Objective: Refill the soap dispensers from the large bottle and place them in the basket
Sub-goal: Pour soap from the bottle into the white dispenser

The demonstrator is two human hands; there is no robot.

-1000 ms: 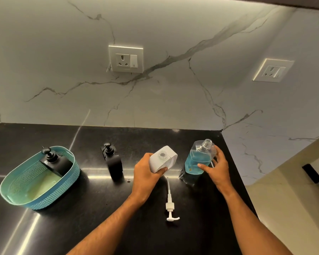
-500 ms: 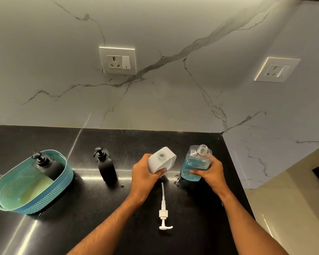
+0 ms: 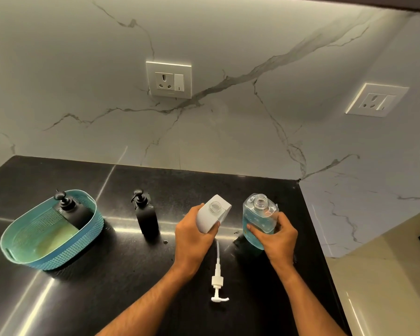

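My left grip [image 3: 194, 235] clasps the uncapped white dispenser [image 3: 212, 213], tilted above the desk [image 3: 107, 299]. Just right of it, my right grip [image 3: 275, 236] grasps the open blue soap bottle [image 3: 258, 217]. The pump [image 3: 217, 280] lies below.

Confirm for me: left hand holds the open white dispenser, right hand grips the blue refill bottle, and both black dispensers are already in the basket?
Not quite. The head view shows only one black dispenser in the basket; the other black dispenser stands on the counter beside it. The rest is right.
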